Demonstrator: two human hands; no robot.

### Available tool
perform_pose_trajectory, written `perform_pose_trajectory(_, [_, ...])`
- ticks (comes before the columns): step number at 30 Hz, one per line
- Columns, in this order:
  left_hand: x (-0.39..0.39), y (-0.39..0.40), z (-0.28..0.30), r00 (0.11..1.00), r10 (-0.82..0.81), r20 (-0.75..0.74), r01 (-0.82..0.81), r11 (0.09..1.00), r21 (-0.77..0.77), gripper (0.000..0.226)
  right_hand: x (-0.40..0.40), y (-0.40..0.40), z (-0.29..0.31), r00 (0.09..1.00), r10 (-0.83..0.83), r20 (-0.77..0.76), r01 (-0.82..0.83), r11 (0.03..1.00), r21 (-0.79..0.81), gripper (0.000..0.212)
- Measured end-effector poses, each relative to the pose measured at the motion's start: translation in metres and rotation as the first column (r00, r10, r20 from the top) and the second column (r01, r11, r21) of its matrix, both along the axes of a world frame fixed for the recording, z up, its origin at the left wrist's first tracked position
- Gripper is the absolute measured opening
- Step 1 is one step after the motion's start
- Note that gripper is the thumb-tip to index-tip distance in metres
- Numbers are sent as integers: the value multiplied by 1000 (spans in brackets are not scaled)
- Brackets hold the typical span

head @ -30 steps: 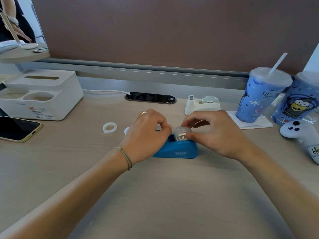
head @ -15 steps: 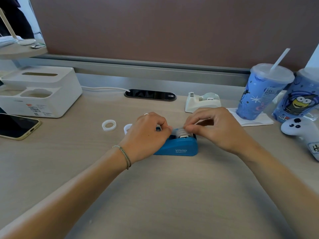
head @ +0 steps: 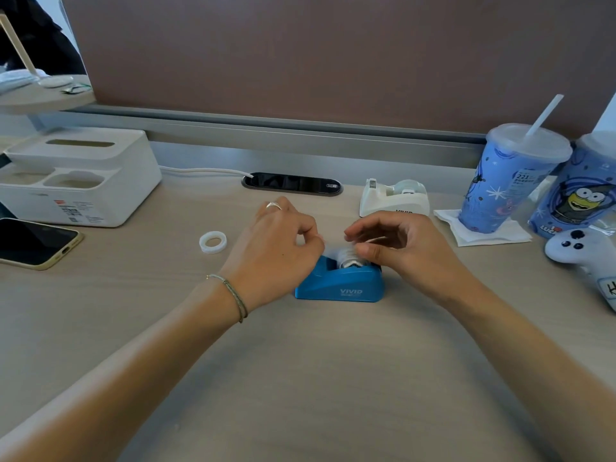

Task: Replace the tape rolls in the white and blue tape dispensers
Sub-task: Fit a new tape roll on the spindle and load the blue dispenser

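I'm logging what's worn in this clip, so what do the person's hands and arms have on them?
Both forearms are bare, no sleeves in view. The left hand wears a thin silver ring and a slim braided greenish bracelet at the wrist. The right hand shows no jewellery.

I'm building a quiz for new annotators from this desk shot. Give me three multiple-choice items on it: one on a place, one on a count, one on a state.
1. Where does the white tape dispenser stand?
A. Behind the blue tape dispenser, near the blue cup with a straw
B. On the phone
C. Inside the tissue box

2. How many tape dispensers are on the desk?
A. One
B. Two
C. Four

3. What state is the blue dispenser in?
A. Lying upside down
B. Upright, a tape roll seated in it
C. Lifted off the desk

Answers: 1 A, it sits farther back, left of the cup. 2 B, one white, one blue. 3 B, the roll shows in its cradle between the left hand and right hand.
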State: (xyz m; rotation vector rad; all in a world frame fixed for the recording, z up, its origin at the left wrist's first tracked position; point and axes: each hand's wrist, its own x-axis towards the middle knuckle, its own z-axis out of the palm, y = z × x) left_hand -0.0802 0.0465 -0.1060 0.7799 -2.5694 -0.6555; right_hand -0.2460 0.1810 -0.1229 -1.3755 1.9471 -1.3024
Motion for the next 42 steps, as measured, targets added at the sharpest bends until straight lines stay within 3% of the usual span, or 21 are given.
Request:
perform_pose_trajectory(5, [8,-16,14,995,-34,92,23,993,119,30,23,-1,3,958,68,-278,-55,997,57,35])
perform_pose_trajectory(10, [13,-28,12,977,-78,198,46,986,160,30,32,-2,-1,838,151,-525,-98,987,129,44])
perform_pose_trajectory(21, [14,-33,3,945,-109,309,61,985,163,31,38,-4,-8,643,244,-726,-92,966,243,52])
perform_pose_trajectory(25, [12,-32,3,939,-123,322,72,983,167,32,40,-4,-10,613,235,-754,-66,967,247,50])
perform_pose_trajectory(30, [15,-38,0,938,-87,335,31,985,170,26,45,-4,-13,663,195,-723,-69,977,201,51])
perform_pose_trajectory(35, [22,-45,3,936,91,341,-86,996,-30,21,37,-2,-10,766,212,-606,-99,972,214,49])
perform_pose_trajectory(39, [21,-43,10,932,-50,358,33,998,54,14,23,2,9,869,124,-479,-70,989,129,62])
perform_pose_trajectory(42, [19,-39,6,882,-172,438,148,985,88,43,8,6,21,851,85,-518,59,965,254,69])
